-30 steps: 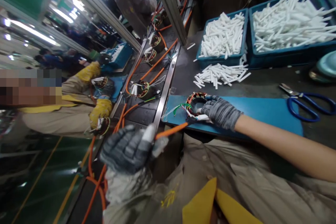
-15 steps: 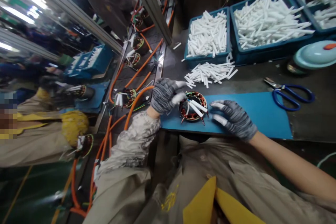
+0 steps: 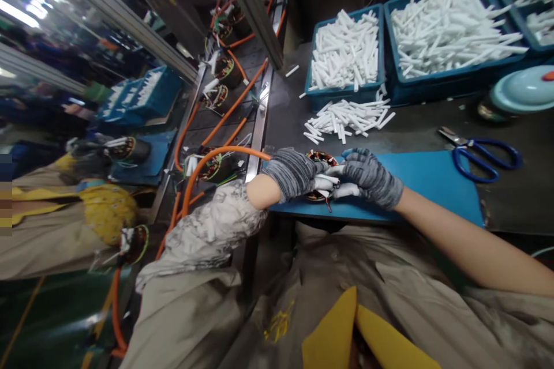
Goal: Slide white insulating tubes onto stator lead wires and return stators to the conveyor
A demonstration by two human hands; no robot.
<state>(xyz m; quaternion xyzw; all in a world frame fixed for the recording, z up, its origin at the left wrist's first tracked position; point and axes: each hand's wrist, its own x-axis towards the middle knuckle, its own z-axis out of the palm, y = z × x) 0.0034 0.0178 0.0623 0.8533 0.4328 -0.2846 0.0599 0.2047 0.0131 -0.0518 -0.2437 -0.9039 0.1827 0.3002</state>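
A ring-shaped motor stator [image 3: 321,158] with reddish copper windings lies on the blue mat, partly covered by my hands. White tubes [image 3: 324,183] stick up from its middle. My left hand [image 3: 294,174], in a grey striped glove with white fingertips, comes in from the left with its fingers closed at these tubes. From the right, my right hand [image 3: 370,177], gloved alike, has its thumb and fingers closing round the tube ends. Exactly which tube sits in which hand is hard to make out. Beyond the stator lies a loose pile of white tubes [image 3: 346,118].
Blue bins [image 3: 346,95] full of white tubes stand at the back. Blue-handled scissors [image 3: 480,155] and a lidded jar [image 3: 519,92] are at right. An orange hose [image 3: 190,176] arches beside my left arm. More stators [image 3: 216,98] line the left; co-workers [image 3: 99,202] sit beyond.
Both hands have moved in over the stator, from apart on either side to closed round the white tubes. An orange hose now arches up to my left wrist.
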